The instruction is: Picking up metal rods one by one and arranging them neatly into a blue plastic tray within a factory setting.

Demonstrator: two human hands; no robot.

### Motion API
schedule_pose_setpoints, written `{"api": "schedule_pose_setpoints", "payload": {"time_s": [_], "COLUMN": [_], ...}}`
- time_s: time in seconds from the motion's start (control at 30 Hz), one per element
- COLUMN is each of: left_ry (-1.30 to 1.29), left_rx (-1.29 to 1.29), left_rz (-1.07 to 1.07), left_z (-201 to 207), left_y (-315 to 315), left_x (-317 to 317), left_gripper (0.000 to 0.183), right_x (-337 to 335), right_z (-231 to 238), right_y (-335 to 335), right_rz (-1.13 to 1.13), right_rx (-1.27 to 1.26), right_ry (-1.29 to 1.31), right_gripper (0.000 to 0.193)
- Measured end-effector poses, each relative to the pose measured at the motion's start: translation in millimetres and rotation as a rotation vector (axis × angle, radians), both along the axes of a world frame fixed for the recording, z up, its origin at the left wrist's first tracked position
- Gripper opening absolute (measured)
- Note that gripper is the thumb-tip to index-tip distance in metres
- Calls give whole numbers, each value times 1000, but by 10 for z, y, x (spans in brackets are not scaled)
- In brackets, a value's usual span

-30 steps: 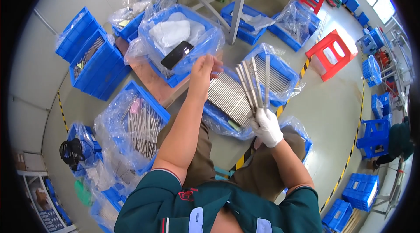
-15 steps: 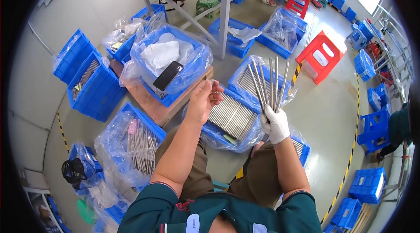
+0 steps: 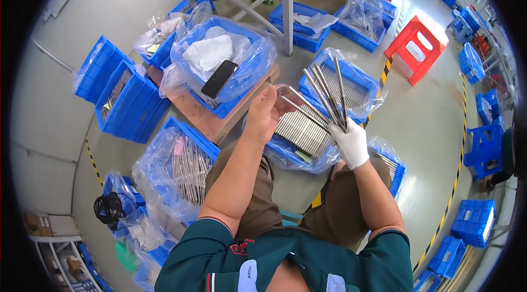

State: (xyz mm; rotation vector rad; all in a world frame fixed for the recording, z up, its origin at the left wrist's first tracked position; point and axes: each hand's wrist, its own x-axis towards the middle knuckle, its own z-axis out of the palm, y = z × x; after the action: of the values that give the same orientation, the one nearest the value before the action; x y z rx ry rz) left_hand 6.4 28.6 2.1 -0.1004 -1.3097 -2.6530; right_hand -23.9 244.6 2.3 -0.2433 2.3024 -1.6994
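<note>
My right hand (image 3: 350, 142), in a white glove, is closed around the lower ends of several shiny metal rods (image 3: 332, 94). The rods fan apart: some point up and away, while others slant left toward my bare left hand (image 3: 265, 112). That hand is loosely cupped, its thumb apart from its bent fingers. The slanting rods' far ends lie at its fingers, which are partly hidden and blurred, so I cannot tell how firmly they touch. Below both hands is a plastic-lined blue crate (image 3: 324, 164) with a row of similar rods (image 3: 301, 134).
Beyond it stands another lined crate (image 3: 366, 110) of rods. A black phone (image 3: 219, 79) rests on a lined crate at left, above a wooden board (image 3: 204, 122). A crate of loose rods (image 3: 188, 174) is at my left. A red stool (image 3: 416, 50) and table leg (image 3: 287, 12) stand farther away.
The rods in my right hand have tilted, with some swung left to my left hand. My left hand's fingers have loosened from a pinch. The whole view has shifted slightly.
</note>
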Motion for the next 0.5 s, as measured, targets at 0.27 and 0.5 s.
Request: {"api": "schedule_pose_setpoints", "payload": {"time_s": [0.27,0.5], "left_ry": [-12,-18], "left_rx": [-41,-62], "left_rz": [-1,-4], "left_z": [-20,16], "left_y": [-6,-16], "left_x": [0,7], "left_gripper": [36,28], "right_x": [-26,-42], "right_z": [-59,21], "right_y": [74,99], "right_rz": [-64,-139], "right_rx": [149,202], "right_ry": [284,432], "right_gripper": [17,16]}}
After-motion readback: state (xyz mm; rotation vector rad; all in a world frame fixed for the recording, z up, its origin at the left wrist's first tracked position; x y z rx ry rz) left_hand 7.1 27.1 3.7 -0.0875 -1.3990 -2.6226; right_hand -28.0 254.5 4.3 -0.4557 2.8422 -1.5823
